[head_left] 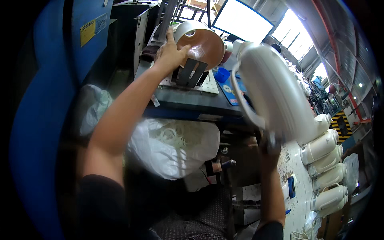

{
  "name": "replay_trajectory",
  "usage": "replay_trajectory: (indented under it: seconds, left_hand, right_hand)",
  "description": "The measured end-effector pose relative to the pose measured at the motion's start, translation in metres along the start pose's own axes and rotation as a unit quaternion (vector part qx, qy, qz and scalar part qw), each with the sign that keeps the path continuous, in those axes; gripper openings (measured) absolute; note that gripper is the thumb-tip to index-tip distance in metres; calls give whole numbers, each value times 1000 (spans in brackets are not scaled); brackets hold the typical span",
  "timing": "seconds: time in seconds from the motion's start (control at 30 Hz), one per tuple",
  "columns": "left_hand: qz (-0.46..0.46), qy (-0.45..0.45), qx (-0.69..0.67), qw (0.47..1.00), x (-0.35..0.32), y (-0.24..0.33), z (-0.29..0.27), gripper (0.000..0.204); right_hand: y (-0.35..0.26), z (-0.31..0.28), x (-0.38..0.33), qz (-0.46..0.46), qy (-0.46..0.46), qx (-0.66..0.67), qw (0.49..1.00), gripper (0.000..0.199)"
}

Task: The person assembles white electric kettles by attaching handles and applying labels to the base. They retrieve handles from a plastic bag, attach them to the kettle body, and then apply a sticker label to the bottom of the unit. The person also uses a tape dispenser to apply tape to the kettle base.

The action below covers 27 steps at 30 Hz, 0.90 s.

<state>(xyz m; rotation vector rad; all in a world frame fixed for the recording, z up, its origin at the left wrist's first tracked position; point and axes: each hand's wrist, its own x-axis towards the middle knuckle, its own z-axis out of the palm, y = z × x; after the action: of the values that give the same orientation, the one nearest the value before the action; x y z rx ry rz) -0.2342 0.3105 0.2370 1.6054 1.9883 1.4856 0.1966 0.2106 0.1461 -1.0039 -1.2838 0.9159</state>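
Note:
My left hand point(173, 54) reaches forward, its thumb at the rim and its fingers along the outside of a round white casing point(206, 46) with a brown inside. The casing's open end faces me, and it rests at a black slotted metal bracket point(192, 72) on a perforated white plate point(211, 85). On the right, my right hand point(271, 146) is closed at the lower end of a white vacuum jug point(276, 88), smeared by motion. This jug is held up tilted, its long handle on the left side. The right fingers are mostly hidden.
Several white jugs point(330, 198) lie along the worn white table point(298, 160) at right. Below the bench hangs a white plastic bag point(160, 160) with pale rings inside. A blue cup point(222, 75) and a bright screen point(242, 21) are farther back. A blue cabinet point(44, 100) stands left.

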Motion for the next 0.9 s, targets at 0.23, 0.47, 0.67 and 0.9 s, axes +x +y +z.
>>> replay_trajectory:
  seconds: [0.23, 0.47, 0.67, 0.9]
  left_hand:
    - [-118, -14, -600, 791, 31, -78, -7, 36]
    - [-145, 164, -578, 786, -138, -156, -81, 41]
    - [-190, 100, -57, 975, -302, -211, -134, 58]
    - [-63, 141, -516, 843, -345, -180, -120, 66]
  right_hand:
    - [-25, 204, 214, -39, 69, 124, 989, 29]
    - [39, 272, 231, -447, 35, -240, 861, 19]
    - [-21, 264, 215, -301, -48, -468, 829, 39]
    - [-52, 230, 126, -406, -32, -277, 870, 76]
